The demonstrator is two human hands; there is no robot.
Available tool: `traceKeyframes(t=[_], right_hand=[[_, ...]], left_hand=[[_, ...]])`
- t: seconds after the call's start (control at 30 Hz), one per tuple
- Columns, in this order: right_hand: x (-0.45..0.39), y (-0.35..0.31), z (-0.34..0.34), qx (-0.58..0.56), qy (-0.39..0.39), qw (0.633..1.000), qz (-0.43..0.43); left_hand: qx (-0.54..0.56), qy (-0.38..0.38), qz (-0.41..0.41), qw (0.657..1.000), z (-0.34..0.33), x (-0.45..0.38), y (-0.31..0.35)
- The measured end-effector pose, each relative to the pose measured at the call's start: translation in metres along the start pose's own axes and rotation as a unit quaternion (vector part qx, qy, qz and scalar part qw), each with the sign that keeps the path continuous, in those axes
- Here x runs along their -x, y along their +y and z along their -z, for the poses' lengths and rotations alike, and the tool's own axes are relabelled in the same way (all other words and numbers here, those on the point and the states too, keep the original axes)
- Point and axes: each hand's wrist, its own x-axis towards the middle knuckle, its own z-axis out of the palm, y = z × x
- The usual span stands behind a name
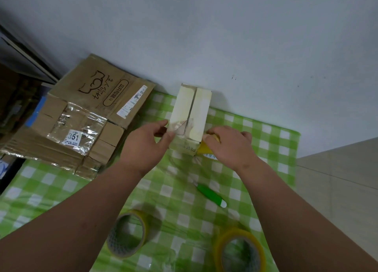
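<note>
Here, my left hand [143,146] pinches the near left corner of the cream box [190,112], thumb above and fingers curled below. My right hand [231,144] curls round a yellow tape roll [204,147] touching the box's near right corner. Nearer me than the box lie a green knife [210,195], then the left spare roll [122,249] and the right spare roll [231,234].

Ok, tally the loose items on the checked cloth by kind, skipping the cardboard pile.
yellow tape rolls: 2
green-handled cutter: 1
cream box: 1
yellow item in the right hand, kind unclear: 1
total: 5
</note>
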Motion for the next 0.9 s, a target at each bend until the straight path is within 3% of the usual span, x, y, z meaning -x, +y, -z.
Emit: traceKeyframes(t=[0.13,0.47,0.9], right_hand=[[0.004,0.002,0.006,0.034,-0.018,0.997,0.059],[0.003,-0.002,0.007,0.099,0.018,0.991,0.088],[0.017,-0.019,-0.009,0.119,0.053,0.992,0.003]], left_hand=[[-0.043,-0.009,-0.067,0.997,0.000,-0.002,-0.007],[-0.063,0.043,-0.079,0.994,-0.010,-0.003,-0.010],[0.077,0.111,0.104,0.985,-0.035,0.009,0.000]])
